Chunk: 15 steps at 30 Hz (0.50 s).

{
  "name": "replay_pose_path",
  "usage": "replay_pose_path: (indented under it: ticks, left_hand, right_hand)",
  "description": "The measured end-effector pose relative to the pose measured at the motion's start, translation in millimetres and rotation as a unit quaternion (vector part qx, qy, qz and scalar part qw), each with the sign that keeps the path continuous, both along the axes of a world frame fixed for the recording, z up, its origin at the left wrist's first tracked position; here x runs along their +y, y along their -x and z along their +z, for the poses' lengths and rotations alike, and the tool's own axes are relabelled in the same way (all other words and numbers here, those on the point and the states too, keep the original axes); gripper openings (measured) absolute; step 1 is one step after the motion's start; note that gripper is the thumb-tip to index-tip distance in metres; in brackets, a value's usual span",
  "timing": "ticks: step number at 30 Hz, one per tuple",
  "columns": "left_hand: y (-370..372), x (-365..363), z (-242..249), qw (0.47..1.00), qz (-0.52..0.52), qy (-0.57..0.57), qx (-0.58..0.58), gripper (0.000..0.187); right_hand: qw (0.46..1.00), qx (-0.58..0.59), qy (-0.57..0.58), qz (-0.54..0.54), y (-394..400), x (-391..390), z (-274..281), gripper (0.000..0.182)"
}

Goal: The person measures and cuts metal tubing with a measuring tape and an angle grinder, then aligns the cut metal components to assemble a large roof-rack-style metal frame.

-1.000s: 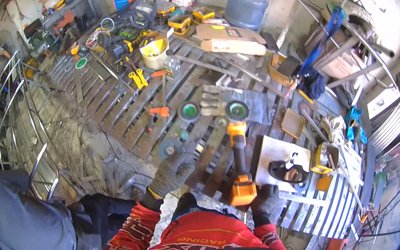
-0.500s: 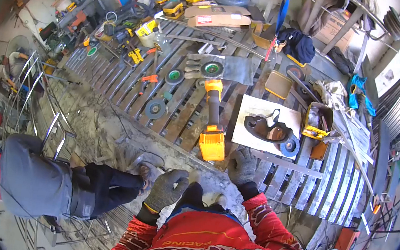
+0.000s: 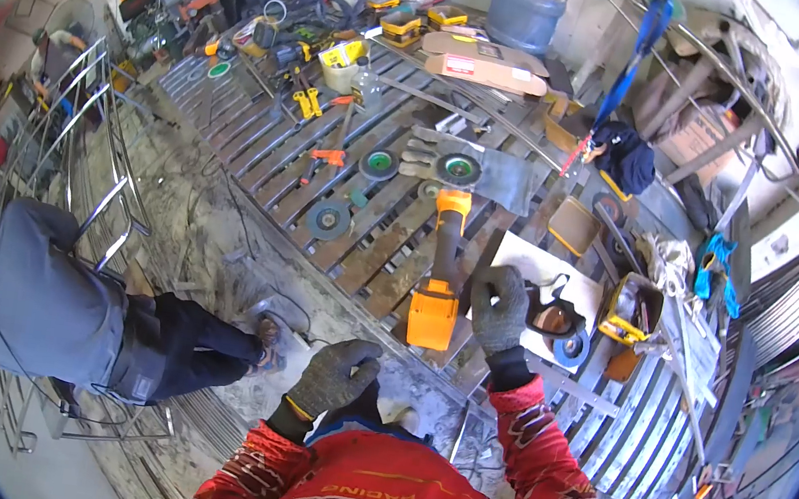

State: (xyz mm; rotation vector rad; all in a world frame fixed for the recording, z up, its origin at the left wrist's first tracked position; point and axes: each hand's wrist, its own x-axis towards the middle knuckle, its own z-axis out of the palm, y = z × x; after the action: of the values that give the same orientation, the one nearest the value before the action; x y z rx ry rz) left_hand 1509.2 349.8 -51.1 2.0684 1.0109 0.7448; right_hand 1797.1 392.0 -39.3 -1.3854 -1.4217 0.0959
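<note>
1. One orange cordless angle grinder [image 3: 441, 270] is lying lengthwise on the slatted metal workbench [image 3: 360, 244] at the centre of the frame, its battery end pointing down toward the person and its head pointing up.
2. Two gloved hands are showing, both in dark knit gloves with red patterned sleeves behind them.
3. The right hand [image 3: 500, 308] is reaching up over the bench just right of the grinder's battery, fingers curled loosely downward; whether it is gripping anything I cannot tell.
4. The left hand [image 3: 335, 374] is hanging low in the centre of the frame, off the bench edge and over the rubble floor, half curled and holding nothing.
5. At least four grinding discs are lying on the slats: two green-centred ones [image 3: 379, 163] above the grinder, the right one [image 3: 457, 168] sitting on a spare grey work glove [image 3: 422, 158], one dark disc [image 3: 328, 221] to the grinder's left, and one blue-centred disc [image 3: 569, 347] to the right.
6. One white board [image 3: 529, 262] is sitting right of the grinder, carrying a pair of dark goggles [image 3: 552, 318].
7. One blue water jug [image 3: 524, 10] is standing at the top of the frame.
8. One other person [image 3: 79, 308] in grey and black clothing is crouching at lower left.
</note>
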Motion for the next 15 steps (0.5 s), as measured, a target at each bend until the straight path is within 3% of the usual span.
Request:
replay_pose_path:
  ticks: [2, 4, 6, 8, 9, 10, 13, 15]
  left_hand:
    - [-0.6, 19.6, -4.5, 1.0, 0.005, 0.013, 0.003, 0.023]
    - [1.5, 44.1, -9.1, 0.999, 0.02, -0.008, -0.026, 0.022]
    - [1.6, 73.2, -16.1, 1.0, 0.012, 0.017, -0.003, 0.026]
    - [-10.7, 112.0, -7.7, 0.989, -0.017, -0.148, 0.007, 0.034]
    - [-11.9, 129.5, -25.2, 0.992, -0.054, -0.091, 0.067, 0.044]
    - [-14.3, 143.6, -31.0, 0.993, -0.062, -0.087, 0.057, 0.044]
    - [-23.2, 171.1, -56.1, 0.972, -0.069, -0.151, 0.169, 0.059]
    - [-23.8, 184.8, -56.6, 0.973, -0.088, -0.134, 0.169, 0.059]
  right_hand:
    - [0.999, -0.015, -0.032, 0.025, -0.3, 34.4, 14.5, 0.01]
    - [0.999, -0.007, 0.008, 0.052, -2.5, 69.9, 20.6, 0.009]
    - [0.996, -0.073, -0.01, 0.044, -10.9, 117.9, 18.3, 0.008]
    - [0.998, -0.042, -0.029, 0.038, -19.3, 172.5, 17.5, 0.007]
    - [0.999, -0.041, 0.008, 0.033, -27.0, 200.2, 21.7, 0.005]
    - [0.992, -0.112, 0.064, -0.004, -38.4, 229.2, 26.4, 0.011]
    - [0.978, -0.15, 0.144, -0.033, -70.1, 322.4, 11.4, 0.02]
    - [0.948, -0.168, 0.266, -0.037, -92.4, 374.5, -10.0, 0.033]
